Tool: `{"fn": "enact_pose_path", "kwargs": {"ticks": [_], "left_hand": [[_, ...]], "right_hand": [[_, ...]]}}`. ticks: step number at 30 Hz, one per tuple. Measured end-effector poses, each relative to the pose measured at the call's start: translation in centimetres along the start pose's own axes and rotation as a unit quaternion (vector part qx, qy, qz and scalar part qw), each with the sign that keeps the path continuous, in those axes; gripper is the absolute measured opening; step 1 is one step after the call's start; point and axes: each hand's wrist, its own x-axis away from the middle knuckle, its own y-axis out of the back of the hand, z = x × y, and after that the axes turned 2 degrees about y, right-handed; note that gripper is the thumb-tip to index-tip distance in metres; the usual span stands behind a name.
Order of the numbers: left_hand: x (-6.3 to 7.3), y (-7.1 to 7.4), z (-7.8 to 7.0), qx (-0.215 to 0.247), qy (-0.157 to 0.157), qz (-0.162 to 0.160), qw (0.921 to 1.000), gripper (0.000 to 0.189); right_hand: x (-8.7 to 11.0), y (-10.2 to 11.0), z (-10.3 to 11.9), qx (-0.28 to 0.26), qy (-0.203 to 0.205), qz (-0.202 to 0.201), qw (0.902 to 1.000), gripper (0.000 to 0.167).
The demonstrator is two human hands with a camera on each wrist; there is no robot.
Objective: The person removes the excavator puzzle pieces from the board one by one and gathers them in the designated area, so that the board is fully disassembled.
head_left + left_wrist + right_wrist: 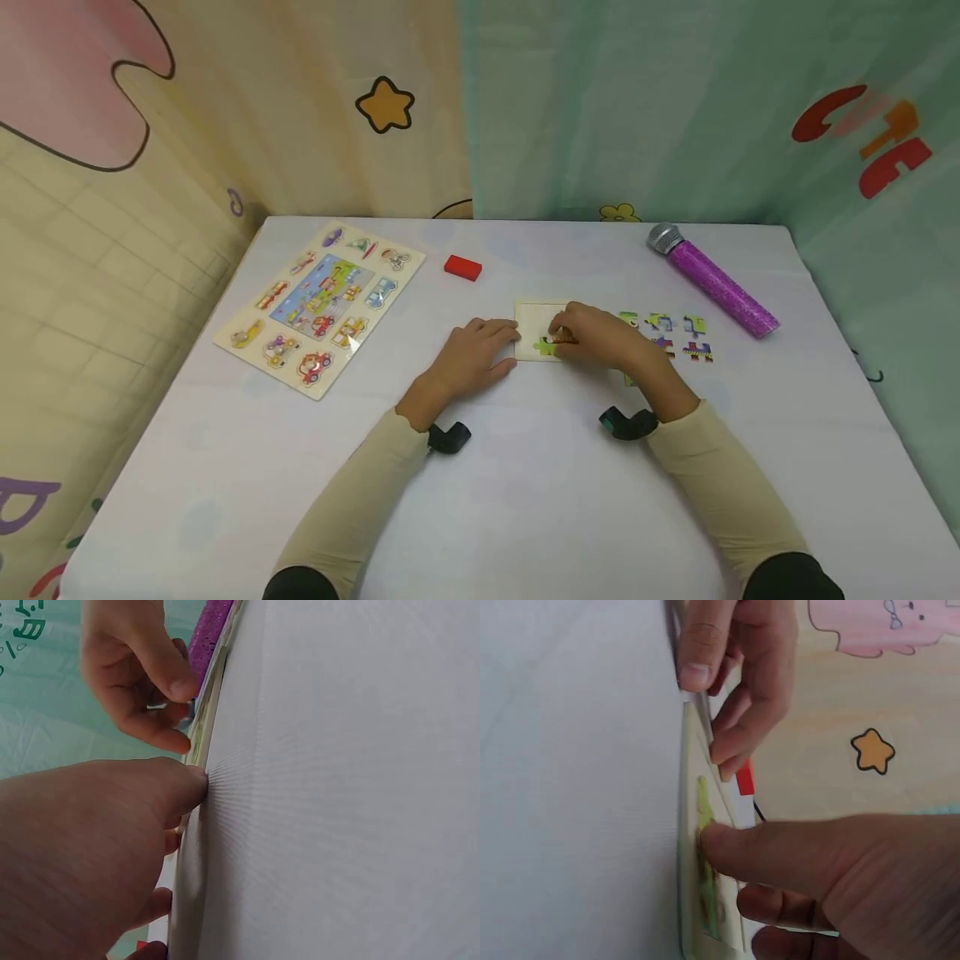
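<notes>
A small cream puzzle board lies flat in front of me. My right hand is over its right part, its thumb and curled fingers pinching a green and brown jigsaw piece on the board. In the right wrist view the thumb presses on that green piece, and the hand covers part of it. At the board's left edge rests my left hand, fingers extended and fingertips right at the rim. Several loose jigsaw pieces lie to the right of the board, some hidden behind the right hand.
A larger wooden picture puzzle lies at the left. Toward the back is a red block. A glittery purple microphone lies at the back right. Printed curtains hang behind the white table.
</notes>
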Motion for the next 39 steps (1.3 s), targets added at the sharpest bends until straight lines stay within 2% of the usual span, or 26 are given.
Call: {"fn": "enact_pose_path", "kwargs": {"ticks": [2,5,12,22,28,35,39], "left_hand": [[0.0,-0.1,0.0,0.001,-0.002,0.004,1.0000,0.044],[0.0,-0.3,-0.1,0.000,0.001,0.001,1.0000,0.044],[0.1,-0.1,-0.1,0.003,0.001,-0.007,1.0000,0.044],[0.1,0.2,-0.3,0.011,0.004,-0.005,0.9999,0.044],[0.2,0.2,-0.3,0.007,0.002,-0.007,1.0000,0.044],[0.3,0.1,-0.2,0.006,-0.002,-0.012,0.9999,0.043],[0.2,0.0,-0.1,0.005,-0.004,-0.010,0.9999,0.044]], "right_hand": [[-0.4,-0.4,0.3,0.026,-0.010,0.003,0.9996,0.022],[-0.4,-0.9,0.5,0.039,-0.018,-0.004,0.9991,0.017],[-0.4,-0.9,0.6,0.004,-0.035,0.002,0.9994,0.012],[-0.1,-0.5,0.0,-0.022,-0.002,0.010,0.9997,0.015],[0.1,-0.2,-0.8,-0.060,0.033,0.009,0.9976,0.015],[0.6,0.9,-1.6,-0.134,0.033,0.004,0.9905,0.009],[1.8,2.6,-2.3,-0.188,0.025,-0.022,0.9817,0.009]]}}
